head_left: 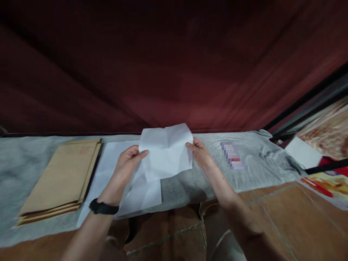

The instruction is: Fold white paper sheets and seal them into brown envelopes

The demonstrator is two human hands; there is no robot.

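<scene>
Far left: grey cloth-covered work surface (pixel 32 159), running across the whole width in front of a dark red curtain (pixel 174 65)

On it, at left: flat stack of brown kraft-paper envelopes (pixel 58 179), edges slightly fanned at the near side

Just right of the stack: pile of thin white paper sheets (pixel 108 163) lying flat, near edge reaching the rim of the surface

Above that pile: left hand (pixel 127 161), black band (pixel 103 207) on the wrist, fingers pinching the left edge of a creased white paper sheet (pixel 165 154), thumb on top

Creased sheet lifted off the surface, middle of the scene, tilted toward the viewer, partly folded, overlapping the flat pile below it

At its right edge: right hand (pixel 201 154), fingertips closed on that edge, thumb pointing left across the paper

Further right, on the surface: grey T-shirt (pixel 261 159) laid flat, with a blurred patch on its chest

Far right, beyond the shirt: loose white paper (pixel 303 152), then colourful printed sheets (pixel 326 181) at the near right edge

Near side, below the surface: brown tiled floor (pixel 285 214)
</scene>
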